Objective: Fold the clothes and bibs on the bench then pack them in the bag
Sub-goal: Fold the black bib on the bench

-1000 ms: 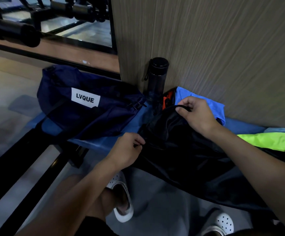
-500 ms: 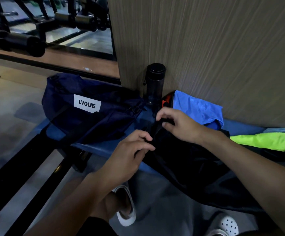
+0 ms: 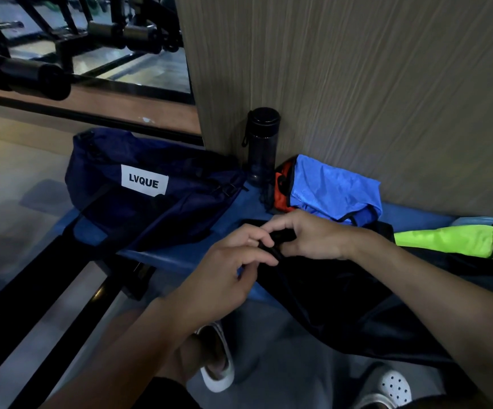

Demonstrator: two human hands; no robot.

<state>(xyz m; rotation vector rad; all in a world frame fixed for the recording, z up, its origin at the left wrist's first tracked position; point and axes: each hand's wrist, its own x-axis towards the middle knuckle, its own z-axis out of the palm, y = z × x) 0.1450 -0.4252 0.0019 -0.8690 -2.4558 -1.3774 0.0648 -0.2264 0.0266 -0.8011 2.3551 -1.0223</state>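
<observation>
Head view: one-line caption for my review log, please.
Left hand and right hand pinch a black garment on the blue bench, beside the navy bag and a blue bib.

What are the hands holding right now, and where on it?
Left hand and right hand both pinch the black garment at its bunched left edge.

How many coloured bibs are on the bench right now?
3: blue bib against the wall, orange bib partly under it, neon green bib at right. Others may be hidden.

Both hands [image 3: 313,240] pinch black garment [image 3: 327,293] edge on blue bench [image 3: 180,255].
</observation>
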